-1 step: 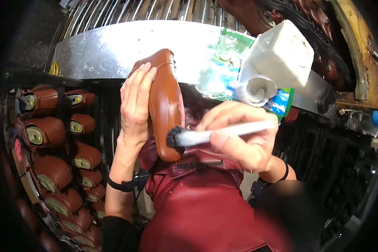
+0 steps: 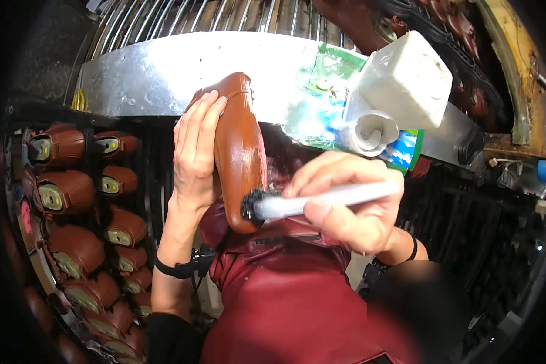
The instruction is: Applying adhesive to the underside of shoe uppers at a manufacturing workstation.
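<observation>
My left hand (image 2: 195,142) is closed round the side of a brown leather shoe (image 2: 235,145), which is held upright on end in front of my apron. The leather is glossy. A brush (image 2: 297,205) with a white handle and dark bristles is pinched in my right hand (image 2: 355,206). Its bristles touch the shoe's edge near the lower end. Along that edge a strip of pinkish lining shows. The shoe's far side and my left thumb are hidden.
Brown shoe uppers on lasts (image 2: 65,191) fill a rack at the left. Ahead lies a metal ledge (image 2: 164,73) before rollers (image 2: 224,15). A white square-sided container (image 2: 406,79) with a cup-like opening (image 2: 376,130) stands on a green and blue sheet (image 2: 309,118). More shoes (image 2: 449,24) are at upper right.
The brush has shifted very slightly along the shoe's edge, its handle blurred by motion. My left hand and the shoe stay nearly where they were.
</observation>
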The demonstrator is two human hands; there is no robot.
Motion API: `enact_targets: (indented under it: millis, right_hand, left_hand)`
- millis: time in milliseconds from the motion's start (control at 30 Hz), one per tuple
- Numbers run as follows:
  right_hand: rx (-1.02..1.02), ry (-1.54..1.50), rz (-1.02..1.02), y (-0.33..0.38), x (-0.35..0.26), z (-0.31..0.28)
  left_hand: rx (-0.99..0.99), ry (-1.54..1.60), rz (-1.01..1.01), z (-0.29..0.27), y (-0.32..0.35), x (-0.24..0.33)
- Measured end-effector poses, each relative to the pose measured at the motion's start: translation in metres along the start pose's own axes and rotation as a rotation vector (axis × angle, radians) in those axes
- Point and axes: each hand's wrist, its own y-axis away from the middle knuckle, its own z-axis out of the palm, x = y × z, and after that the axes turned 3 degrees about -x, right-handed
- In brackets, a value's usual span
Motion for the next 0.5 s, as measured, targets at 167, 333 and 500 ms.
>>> enact_targets:
  millis: [167,333,500]
  right_hand:
    - [-0.058,0.169,-0.183,-0.024,-0.023,-0.005]
    - [-0.109,0.281,-0.282,-0.06,-0.035,-0.012]
    - [-0.119,0.345,-0.458,-0.105,-0.033,-0.025]
  left_hand:
    - [-0.064,0.032,-0.048,-0.014,-0.027,-0.005]
    - [-0.141,0.2,-0.085,-0.035,-0.068,-0.013]
    - [-0.177,0.391,-0.034,-0.043,-0.096,-0.032]
